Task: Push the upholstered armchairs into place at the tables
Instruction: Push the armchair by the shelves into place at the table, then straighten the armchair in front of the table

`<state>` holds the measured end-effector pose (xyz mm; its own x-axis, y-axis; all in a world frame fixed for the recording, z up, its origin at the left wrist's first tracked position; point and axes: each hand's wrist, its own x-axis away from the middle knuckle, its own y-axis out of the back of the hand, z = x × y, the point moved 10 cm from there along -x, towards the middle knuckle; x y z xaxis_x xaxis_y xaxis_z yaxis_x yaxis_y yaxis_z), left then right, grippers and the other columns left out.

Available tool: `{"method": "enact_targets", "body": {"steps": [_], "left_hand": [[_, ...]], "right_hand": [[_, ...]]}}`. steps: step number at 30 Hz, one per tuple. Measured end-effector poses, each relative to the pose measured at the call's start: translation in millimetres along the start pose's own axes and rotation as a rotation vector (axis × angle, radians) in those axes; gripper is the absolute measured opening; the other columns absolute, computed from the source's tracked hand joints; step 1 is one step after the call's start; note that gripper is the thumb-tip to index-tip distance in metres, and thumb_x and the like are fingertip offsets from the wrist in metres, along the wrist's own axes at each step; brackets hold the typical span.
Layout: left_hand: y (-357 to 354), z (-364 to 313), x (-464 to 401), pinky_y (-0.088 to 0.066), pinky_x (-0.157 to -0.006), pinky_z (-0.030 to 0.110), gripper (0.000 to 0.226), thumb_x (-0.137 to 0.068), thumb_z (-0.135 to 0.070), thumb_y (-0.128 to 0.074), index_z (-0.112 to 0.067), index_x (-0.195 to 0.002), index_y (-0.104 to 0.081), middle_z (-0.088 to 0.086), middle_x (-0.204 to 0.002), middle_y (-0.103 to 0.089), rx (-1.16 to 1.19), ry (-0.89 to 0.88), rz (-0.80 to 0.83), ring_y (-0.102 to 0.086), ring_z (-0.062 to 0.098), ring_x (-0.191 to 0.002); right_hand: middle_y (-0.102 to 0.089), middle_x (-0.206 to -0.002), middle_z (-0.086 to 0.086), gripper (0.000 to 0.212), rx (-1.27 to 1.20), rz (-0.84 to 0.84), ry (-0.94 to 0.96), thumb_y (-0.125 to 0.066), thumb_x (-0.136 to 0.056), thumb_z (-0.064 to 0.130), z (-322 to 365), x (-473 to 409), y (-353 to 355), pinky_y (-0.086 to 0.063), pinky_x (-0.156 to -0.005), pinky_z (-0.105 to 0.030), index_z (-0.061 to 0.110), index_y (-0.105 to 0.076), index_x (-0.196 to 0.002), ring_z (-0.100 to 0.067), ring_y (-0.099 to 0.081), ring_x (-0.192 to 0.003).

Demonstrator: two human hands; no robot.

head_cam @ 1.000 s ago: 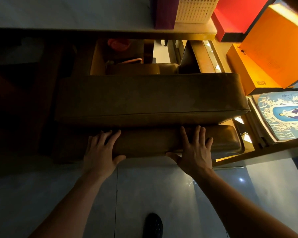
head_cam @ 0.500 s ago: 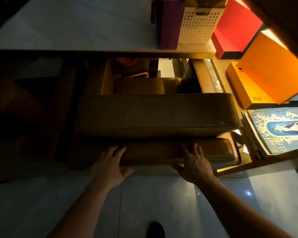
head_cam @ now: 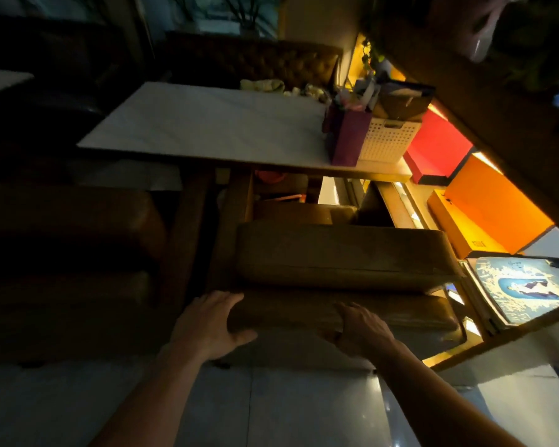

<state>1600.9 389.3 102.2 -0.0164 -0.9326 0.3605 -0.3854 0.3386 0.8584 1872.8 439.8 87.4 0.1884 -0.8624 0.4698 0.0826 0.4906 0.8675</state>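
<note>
Under the tabletop [head_cam: 207,130] edge, the armchair [head_cam: 342,256] looks pretty much tucked in. Both hands, left [head_cam: 208,324] and right [head_cam: 357,330], rest spread-fingered against its backrest, not gripping. Maybe one last nudge left.

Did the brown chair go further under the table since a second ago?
Cannot tell. The camera tilted up. The armchair keeps about the same gap to the table edge, and both hands, left and right, still rest on its back.

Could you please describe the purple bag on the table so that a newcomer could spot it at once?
Start at the white rectangular tabletop. At its near right corner stands a tall purple paper bag, touching a white perforated plastic basket. It is the only purple thing there.
</note>
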Motion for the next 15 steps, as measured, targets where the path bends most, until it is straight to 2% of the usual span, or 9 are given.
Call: {"method": "enact_targets", "body": {"steps": [4, 7, 12, 15], "left_hand": [[46, 72, 56, -0.033, -0.11, 0.04, 0.09, -0.075, -0.079, -0.057, -0.039, -0.15, -0.025, -0.01, -0.156, -0.028, 0.025, 0.028, -0.074, -0.03, 0.017, -0.14], [73, 133, 95, -0.033, -0.11, 0.04, 0.089, -0.075, -0.076, -0.06, -0.041, -0.149, -0.026, -0.009, -0.157, -0.027, 0.082, 0.07, -0.116, -0.028, 0.017, -0.142], [103, 235, 144, -0.033, -0.108, 0.039, 0.087, -0.074, -0.076, -0.061, -0.044, -0.148, -0.027, -0.011, -0.156, -0.028, 0.125, 0.161, -0.176, -0.028, 0.015, -0.141], [111, 287, 157, -0.034, -0.11, 0.042, 0.087, -0.075, -0.075, -0.061, -0.043, -0.148, -0.025, -0.013, -0.156, -0.027, 0.144, 0.207, -0.19, -0.029, 0.015, -0.141]], "right_hand": [[-0.051, -0.145, -0.004, 0.079, 0.023, -0.008, 0.028, -0.062, -0.082, 0.064, 94, 24, 4, -0.048, -0.1, -0.039, 0.031, -0.035, -0.15, -0.027, -0.052, -0.129], [-0.055, -0.141, -0.001, 0.066, 0.023, -0.02, 0.095, -0.064, -0.083, 0.053, 172, 35, 2, -0.05, -0.097, -0.039, 0.036, -0.042, -0.143, -0.025, -0.055, -0.125], [-0.048, -0.147, -0.001, 0.078, 0.012, 0.002, 0.212, -0.061, -0.082, 0.067, 297, 40, -16, -0.046, -0.101, -0.04, 0.034, -0.036, -0.148, -0.025, -0.05, -0.13], [-0.05, -0.142, -0.003, 0.07, 0.03, 0.015, 0.264, -0.059, -0.086, 0.063, 357, 33, -30, -0.046, -0.099, -0.04, 0.032, -0.038, -0.146, -0.026, -0.052, -0.126]]}}
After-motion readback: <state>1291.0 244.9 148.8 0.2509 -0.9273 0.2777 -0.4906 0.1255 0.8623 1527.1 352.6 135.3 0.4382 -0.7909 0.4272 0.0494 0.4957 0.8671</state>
